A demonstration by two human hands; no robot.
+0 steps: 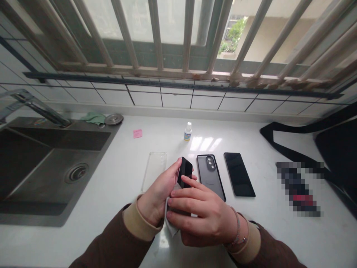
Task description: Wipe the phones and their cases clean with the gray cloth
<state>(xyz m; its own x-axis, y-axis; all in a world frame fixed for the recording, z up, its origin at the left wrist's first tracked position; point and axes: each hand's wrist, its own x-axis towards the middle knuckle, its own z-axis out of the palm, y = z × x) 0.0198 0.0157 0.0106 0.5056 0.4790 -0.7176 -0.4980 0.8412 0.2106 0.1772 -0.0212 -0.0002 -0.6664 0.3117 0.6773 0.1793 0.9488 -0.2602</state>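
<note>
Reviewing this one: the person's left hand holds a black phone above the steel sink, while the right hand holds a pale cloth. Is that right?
No: the left hand holds the black phone above the white counter, right of the steel sink, as the head view shows. The right hand does hold the pale cloth.

Black phone (185,172) half hidden behind the hands (203,216), pixelated red-black object (298,190) unreadable

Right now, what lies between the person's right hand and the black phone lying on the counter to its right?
In the head view, a grey phone in a black case lies there, back up, between the right hand and the black phone.
</note>
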